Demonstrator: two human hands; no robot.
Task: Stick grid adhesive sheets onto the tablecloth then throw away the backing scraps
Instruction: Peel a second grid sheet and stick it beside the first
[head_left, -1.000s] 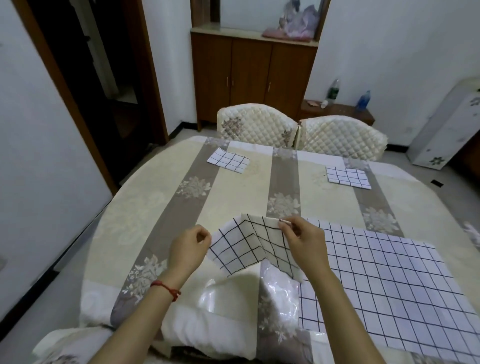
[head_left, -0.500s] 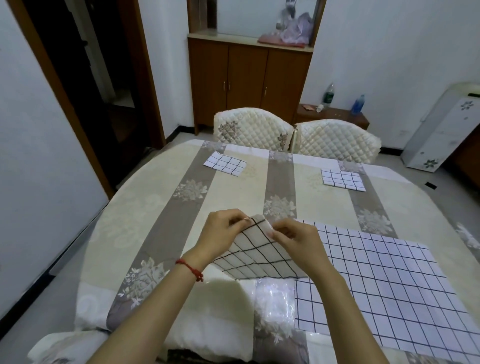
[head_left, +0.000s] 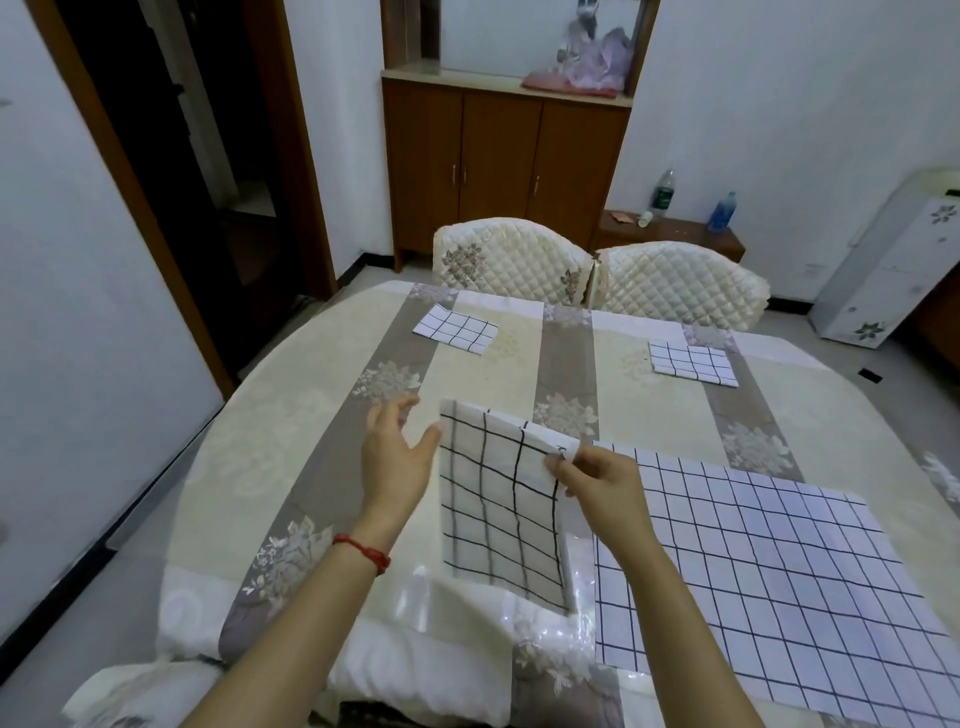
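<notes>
Now left hand (head_left: 397, 457) released grid sheet (head_left: 498, 506); right hand (head_left: 597, 480) still pinching.

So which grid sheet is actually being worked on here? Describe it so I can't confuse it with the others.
On the striped tablecloth, look at the near edge, just left of the large flat grid sheet. The held grid sheet stands lifted, its top corner pinched by the right hand. Unlike the two small sheets lying flat at the far side, it looks beige and is off the cloth.

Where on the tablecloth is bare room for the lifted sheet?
Bare cloth lies between the two small far sheets, and left of the left hand. The near right is taken by the large stuck sheet.
</notes>
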